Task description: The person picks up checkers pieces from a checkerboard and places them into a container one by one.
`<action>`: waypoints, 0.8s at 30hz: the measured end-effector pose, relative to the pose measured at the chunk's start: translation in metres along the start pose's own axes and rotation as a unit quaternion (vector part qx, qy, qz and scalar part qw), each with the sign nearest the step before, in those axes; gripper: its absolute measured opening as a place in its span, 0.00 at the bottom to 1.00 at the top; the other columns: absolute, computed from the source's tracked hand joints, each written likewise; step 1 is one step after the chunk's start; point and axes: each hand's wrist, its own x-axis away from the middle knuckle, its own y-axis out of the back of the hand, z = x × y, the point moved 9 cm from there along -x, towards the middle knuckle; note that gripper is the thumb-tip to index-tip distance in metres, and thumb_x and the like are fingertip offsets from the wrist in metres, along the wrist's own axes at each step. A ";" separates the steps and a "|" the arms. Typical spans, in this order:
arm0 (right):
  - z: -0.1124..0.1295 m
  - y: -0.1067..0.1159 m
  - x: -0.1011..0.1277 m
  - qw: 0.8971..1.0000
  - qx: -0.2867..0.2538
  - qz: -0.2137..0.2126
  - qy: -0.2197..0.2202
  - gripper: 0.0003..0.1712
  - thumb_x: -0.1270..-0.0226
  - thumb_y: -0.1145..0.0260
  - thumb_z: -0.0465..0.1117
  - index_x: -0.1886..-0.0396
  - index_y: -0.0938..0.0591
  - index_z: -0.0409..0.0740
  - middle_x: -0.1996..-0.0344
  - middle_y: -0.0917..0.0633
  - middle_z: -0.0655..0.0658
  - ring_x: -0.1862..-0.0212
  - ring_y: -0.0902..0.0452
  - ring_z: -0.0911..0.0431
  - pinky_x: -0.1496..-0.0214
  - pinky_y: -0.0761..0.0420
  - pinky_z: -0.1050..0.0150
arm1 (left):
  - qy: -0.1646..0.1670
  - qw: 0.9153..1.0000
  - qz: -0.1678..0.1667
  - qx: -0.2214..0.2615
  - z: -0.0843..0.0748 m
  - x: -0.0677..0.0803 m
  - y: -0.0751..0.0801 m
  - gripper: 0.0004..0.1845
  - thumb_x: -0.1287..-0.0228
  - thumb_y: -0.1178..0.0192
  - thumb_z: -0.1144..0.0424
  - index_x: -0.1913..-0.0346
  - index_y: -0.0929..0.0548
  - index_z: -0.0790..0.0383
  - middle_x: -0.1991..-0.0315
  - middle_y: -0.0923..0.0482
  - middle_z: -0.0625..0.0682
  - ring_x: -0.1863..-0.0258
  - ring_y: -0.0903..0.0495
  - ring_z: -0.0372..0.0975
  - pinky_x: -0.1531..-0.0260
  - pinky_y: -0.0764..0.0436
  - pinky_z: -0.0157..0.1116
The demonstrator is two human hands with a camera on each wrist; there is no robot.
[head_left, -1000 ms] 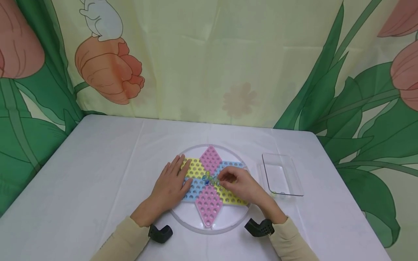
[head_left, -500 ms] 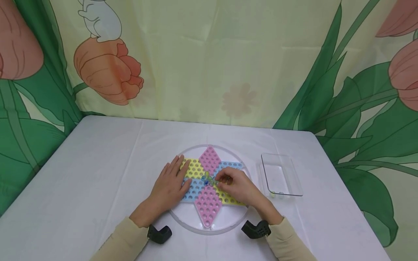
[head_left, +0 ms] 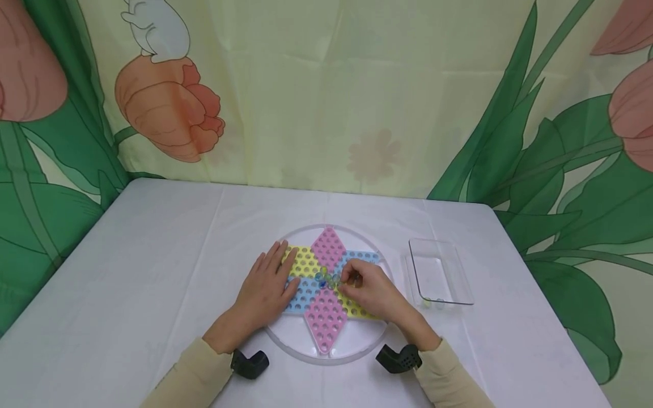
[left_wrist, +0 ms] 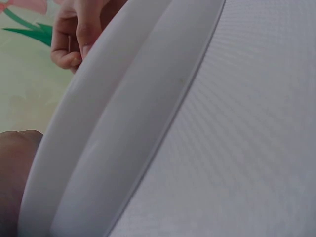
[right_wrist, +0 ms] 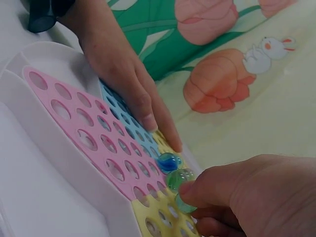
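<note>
You have even, soft, bright light across the head view, with only faint shadows under the hands on the white surface [head_left: 153, 272] and a mild sheen on the clear tray [head_left: 440, 275]; the backdrop's straight lines bow slightly toward the frame edges. Your left wrist view is pale and low in contrast, filled by the board's white rim [left_wrist: 113, 123], with a dark, blurred patch at the lower left. Your right wrist view is sharp on the marbles [right_wrist: 170, 162], while the right hand [right_wrist: 247, 197] and backdrop go soft.

Staged tabletop set: tulip-print backdrop [head_left: 326, 96] behind table [head_left: 153, 272].
</note>
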 end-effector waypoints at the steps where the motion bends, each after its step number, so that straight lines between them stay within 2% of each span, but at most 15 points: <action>1: 0.000 0.000 0.000 1.000 0.001 -0.001 0.000 0.09 0.40 0.28 0.35 0.66 0.21 0.47 0.70 0.21 0.51 0.66 0.28 0.57 0.66 0.25 0.70 | 0.000 1.000 0.000 0.000 0.000 0.000 0.000 0.34 0.27 0.50 0.49 0.24 0.39 0.61 0.22 0.47 0.62 0.21 0.50 0.53 0.24 0.45 0.56; 11: -0.001 0.006 0.000 1.000 -0.002 -0.005 -0.014 0.07 0.38 0.29 0.36 0.64 0.20 0.48 0.67 0.18 0.51 0.65 0.25 0.57 0.63 0.22 0.70 | 0.000 1.000 -0.004 -0.003 0.000 -0.001 -0.001 0.34 0.28 0.49 0.49 0.24 0.39 0.61 0.22 0.47 0.62 0.21 0.50 0.53 0.25 0.45 0.56; 24: -0.007 0.019 0.001 0.997 -0.035 -0.031 -0.060 0.04 0.36 0.30 0.37 0.63 0.17 0.49 0.64 0.15 0.50 0.60 0.18 0.58 0.53 0.16 0.67 | 0.002 1.000 0.000 0.002 0.000 0.000 -0.001 0.34 0.27 0.49 0.49 0.24 0.39 0.62 0.22 0.48 0.62 0.21 0.51 0.54 0.25 0.46 0.56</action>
